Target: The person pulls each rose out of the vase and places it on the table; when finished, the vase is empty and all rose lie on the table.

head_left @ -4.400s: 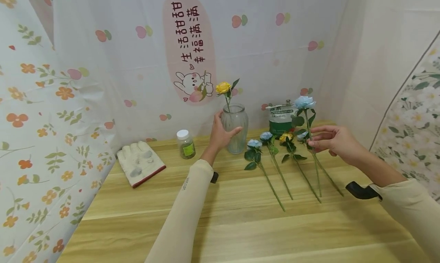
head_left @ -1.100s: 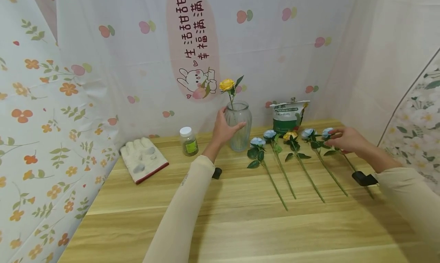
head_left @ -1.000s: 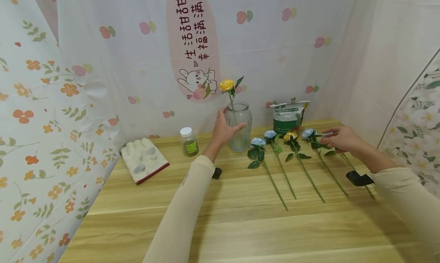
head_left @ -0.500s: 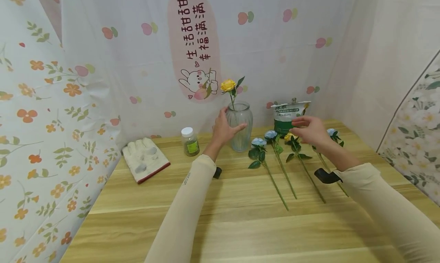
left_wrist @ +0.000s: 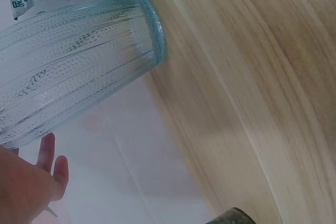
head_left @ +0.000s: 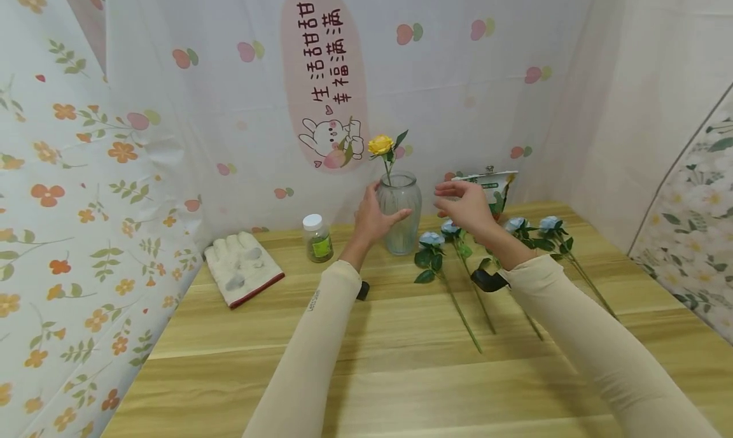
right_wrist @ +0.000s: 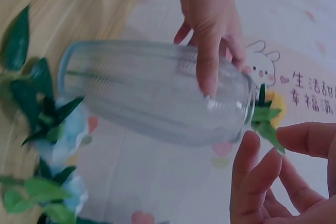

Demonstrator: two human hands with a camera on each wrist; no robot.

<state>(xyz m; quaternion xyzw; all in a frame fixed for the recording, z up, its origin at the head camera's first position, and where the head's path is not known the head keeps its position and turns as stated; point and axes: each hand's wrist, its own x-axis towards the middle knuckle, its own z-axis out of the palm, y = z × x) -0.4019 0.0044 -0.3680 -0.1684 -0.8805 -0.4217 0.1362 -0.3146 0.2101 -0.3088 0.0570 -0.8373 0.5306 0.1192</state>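
Observation:
A clear ribbed glass vase (head_left: 403, 234) stands upright on the table, holding one yellow rose (head_left: 380, 145). My left hand (head_left: 375, 218) grips its side, the thumb across the front and the fingers behind. To the right of the vase, my right hand (head_left: 469, 209) hovers in the air with nothing in its bent fingers, which come near the vase's mouth in the right wrist view. Beneath and beyond it lie several artificial roses, among them a blue rose (head_left: 431, 239) nearest the vase and another blue rose (head_left: 551, 224) farthest right. My right arm hides a yellow one.
A white and green pouch (head_left: 497, 193) stands at the back behind the roses, partly covered by my right hand. Left of the vase are a white-lidded jar (head_left: 317, 239) and a work glove (head_left: 243, 269). A printed curtain (head_left: 458, 75) rises behind the table.
The blue rose my right hand held upright earlier was laid down at the far right and let go. That hand then moved left toward the vase. My left hand stays on the vase.

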